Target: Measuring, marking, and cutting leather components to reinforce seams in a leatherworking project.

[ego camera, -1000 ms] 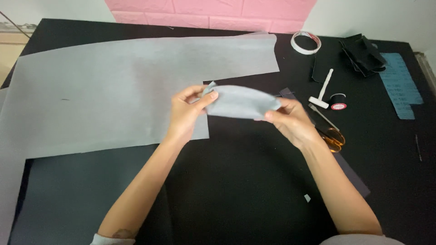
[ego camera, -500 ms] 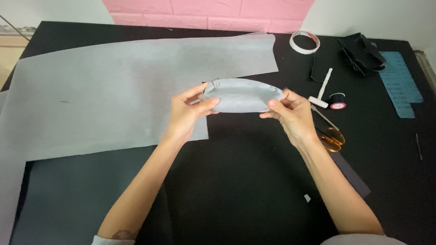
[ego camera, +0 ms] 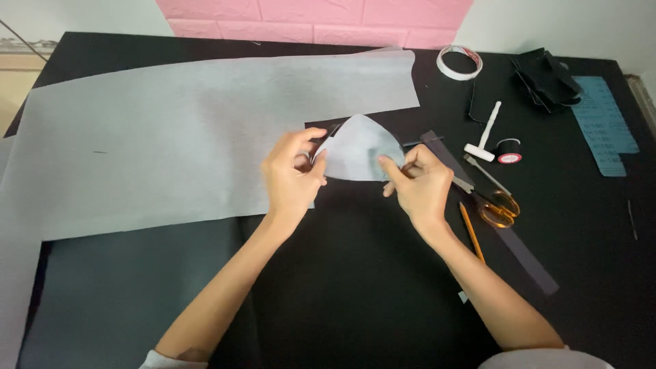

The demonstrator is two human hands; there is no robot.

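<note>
Clearly the grey piece (ego camera: 359,149) is light stuff: a thin, soft, curved cut of fabric or interfacing that folds over on itself and would flop without support. I'd judge it neither slippery nor fragile, though it would crease easily, so the sensible places to take it are its edges and corners, pinched on both sides, which is how it is held now.

Going from the left edge of the desk (ego camera: 601,273), a big sheet (ego camera: 171,137) of the same pale grey material lies flat, running from the left edge past the middle, with a darker sheet (ego camera: 130,294) under it toward the near left corner.

The left hand (ego camera: 292,179) is closed in a pinch on the piece's left corner, thumb on top and fingers curled beneath. The piece itself is lifted just above the desk, about at its middle, near the big sheet's right end. The right hand (ego camera: 418,183) is likewise closed on it, thumb and forefinger nipping the lower right edge, the other fingers tucked in. Neither grip is loose; both grasp the piece.

Right of the hands lie a pencil (ego camera: 471,232), orange-handled scissors (ego camera: 495,205) and a long dark strip (ego camera: 506,239). Toward the far right corner sit a tape roll (ego camera: 460,61), a white tool (ego camera: 485,133), a black spool (ego camera: 508,151), some black fabric (ego camera: 543,78) and a blue ruler (ego camera: 605,123).
</note>
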